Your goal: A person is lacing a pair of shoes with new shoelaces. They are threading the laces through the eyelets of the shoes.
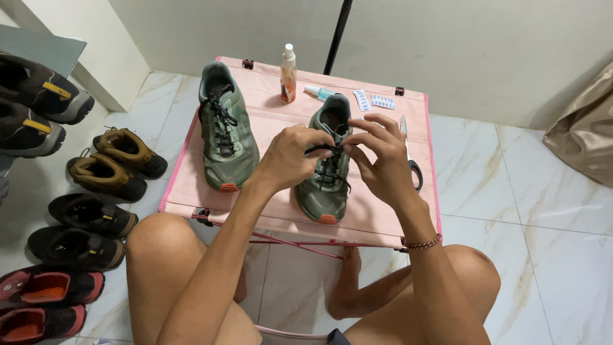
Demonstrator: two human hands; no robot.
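Head view: my left hand (290,156) and right hand (382,160) are both pinching the black lace (327,151) over the tongue of the green shoe (327,167) on the pink counter (268,121). Looks like mid-lacing to me; I'd say pulling it snug comes next. Its twin shoe (225,128) sits just left.

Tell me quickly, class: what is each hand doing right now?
Left hand: fingers pinched on the black lace of the green shoe.
Right hand: fingers pinched on the same lace.
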